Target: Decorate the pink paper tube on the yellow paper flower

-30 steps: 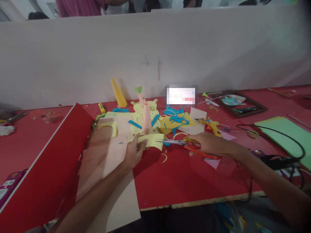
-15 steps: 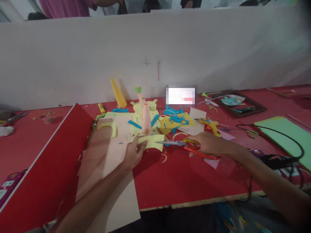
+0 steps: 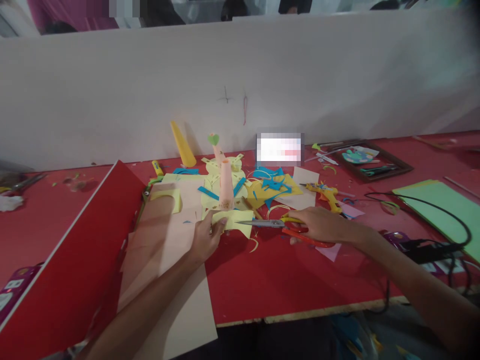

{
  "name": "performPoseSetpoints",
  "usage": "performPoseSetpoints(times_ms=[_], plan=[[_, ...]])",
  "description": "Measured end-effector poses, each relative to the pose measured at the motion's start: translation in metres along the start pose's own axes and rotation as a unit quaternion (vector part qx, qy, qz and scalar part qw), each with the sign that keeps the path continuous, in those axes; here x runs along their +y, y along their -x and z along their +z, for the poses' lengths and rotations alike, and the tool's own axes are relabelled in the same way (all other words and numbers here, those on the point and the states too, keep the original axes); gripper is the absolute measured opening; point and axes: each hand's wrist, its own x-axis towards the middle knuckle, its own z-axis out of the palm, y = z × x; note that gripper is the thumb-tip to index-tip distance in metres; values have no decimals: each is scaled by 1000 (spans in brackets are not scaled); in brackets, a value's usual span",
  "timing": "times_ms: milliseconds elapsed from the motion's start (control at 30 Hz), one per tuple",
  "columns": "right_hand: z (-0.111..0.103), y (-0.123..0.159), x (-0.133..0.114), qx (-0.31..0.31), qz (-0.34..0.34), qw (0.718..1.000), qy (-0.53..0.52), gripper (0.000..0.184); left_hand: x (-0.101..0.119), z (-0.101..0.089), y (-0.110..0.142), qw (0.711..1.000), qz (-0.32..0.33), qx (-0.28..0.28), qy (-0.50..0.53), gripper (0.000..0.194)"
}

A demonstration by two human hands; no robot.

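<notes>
My left hand (image 3: 205, 237) pinches a small pale yellow paper piece (image 3: 235, 221) just above the red table (image 3: 285, 280). My right hand (image 3: 318, 224) grips orange-handled scissors (image 3: 285, 226), and their blade tips reach into the right edge of the yellow piece. Just behind the paper stands a pink paper tube (image 3: 226, 184) on a yellow cut-out base.
A beige sheet (image 3: 165, 270) lies under my left forearm beside a tilted red board (image 3: 71, 260). Blue and yellow scraps (image 3: 272, 186), a yellow glue gun (image 3: 325, 193), a black cable (image 3: 446, 220), green sheets (image 3: 442, 205) and a framed tray (image 3: 369, 159) lie further back. A white partition (image 3: 240, 85) backs the table.
The scissors have slid a little left, so the blades now sit further into the yellow paper. My left hand keeps its hold almost unmoved.
</notes>
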Motion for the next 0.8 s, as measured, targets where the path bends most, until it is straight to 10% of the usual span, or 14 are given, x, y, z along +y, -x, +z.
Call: performPoseSetpoints(times_ms=[800], plan=[[20, 3, -11, 22, -52, 972, -227, 36, 74, -32, -47, 995, 63, -70, 31, 28]])
